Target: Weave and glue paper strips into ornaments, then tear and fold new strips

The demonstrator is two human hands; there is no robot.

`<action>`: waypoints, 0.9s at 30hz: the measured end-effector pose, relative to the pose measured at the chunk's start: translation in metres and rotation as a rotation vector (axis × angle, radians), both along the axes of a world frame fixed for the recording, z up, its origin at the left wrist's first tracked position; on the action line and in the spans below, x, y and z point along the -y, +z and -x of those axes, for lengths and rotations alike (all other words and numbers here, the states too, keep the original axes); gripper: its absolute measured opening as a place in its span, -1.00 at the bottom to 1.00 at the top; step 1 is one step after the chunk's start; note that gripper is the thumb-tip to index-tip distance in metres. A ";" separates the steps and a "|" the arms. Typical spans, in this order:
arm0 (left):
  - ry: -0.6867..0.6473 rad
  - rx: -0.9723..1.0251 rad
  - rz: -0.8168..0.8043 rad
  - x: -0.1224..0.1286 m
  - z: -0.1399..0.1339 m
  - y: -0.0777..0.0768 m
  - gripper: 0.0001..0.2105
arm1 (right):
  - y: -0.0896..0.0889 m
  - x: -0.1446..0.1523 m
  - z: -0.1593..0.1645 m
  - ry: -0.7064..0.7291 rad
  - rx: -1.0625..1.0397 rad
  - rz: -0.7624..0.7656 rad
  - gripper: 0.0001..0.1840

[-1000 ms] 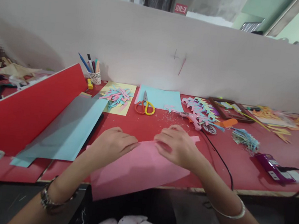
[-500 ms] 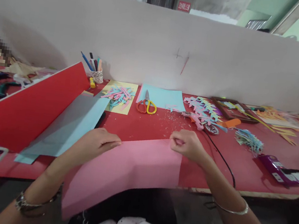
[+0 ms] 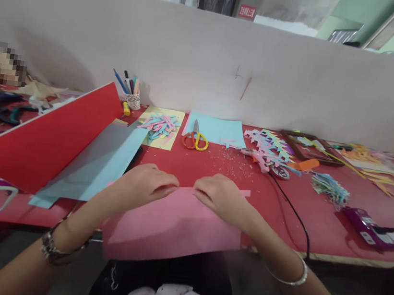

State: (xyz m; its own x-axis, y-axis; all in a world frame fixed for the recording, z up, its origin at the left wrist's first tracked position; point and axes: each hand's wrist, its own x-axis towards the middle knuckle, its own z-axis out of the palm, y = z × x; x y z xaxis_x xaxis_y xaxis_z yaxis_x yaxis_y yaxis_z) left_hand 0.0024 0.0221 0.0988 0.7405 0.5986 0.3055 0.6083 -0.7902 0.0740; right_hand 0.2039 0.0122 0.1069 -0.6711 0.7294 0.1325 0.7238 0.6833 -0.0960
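Note:
A large pink sheet of paper (image 3: 174,231) hangs over the front edge of the red table. My left hand (image 3: 150,182) pinches its far edge near the middle, thumb against fingers. Close beside it, my right hand (image 3: 223,197) pinches the same edge, a small gap apart from the left. A narrow pink end pokes out beyond the right hand, and a sliver shows by the left wrist. Beyond the hands lie red-and-yellow-handled scissors (image 3: 195,140) on a light blue sheet (image 3: 217,127). A pink glue gun (image 3: 259,159) rests to their right.
At left a red board (image 3: 53,138) leans above light blue paper (image 3: 100,168). Cut paper strips (image 3: 159,125) lie on a yellow sheet, near a pen cup (image 3: 133,100). Zigzag strips (image 3: 270,145), a paper fringe bundle (image 3: 331,188) and a purple power socket (image 3: 368,228) are at right.
My hands have come together along the far edge of the pink paper, the right moving left and the left moving right. The sheet's lower left corner has risen.

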 end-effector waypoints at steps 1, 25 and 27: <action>-0.007 0.007 -0.062 0.001 -0.002 -0.001 -0.70 | -0.002 -0.001 0.004 -0.001 0.011 0.041 -0.71; 0.320 -0.100 -0.376 0.004 0.037 -0.049 -0.76 | -0.045 -0.030 -0.075 -0.257 -0.267 0.441 -0.74; 0.307 -0.106 -0.227 0.012 0.017 -0.057 -0.84 | -0.054 -0.038 -0.066 -0.254 -0.147 0.402 -0.74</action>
State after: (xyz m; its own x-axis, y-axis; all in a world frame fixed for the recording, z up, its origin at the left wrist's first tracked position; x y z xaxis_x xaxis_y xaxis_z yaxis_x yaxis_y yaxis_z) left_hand -0.0146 0.0102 0.0415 0.5721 0.7229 0.3875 0.8137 -0.5595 -0.1576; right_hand 0.2702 0.0502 0.0527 -0.4612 0.8801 -0.1130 0.8215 0.3755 -0.4291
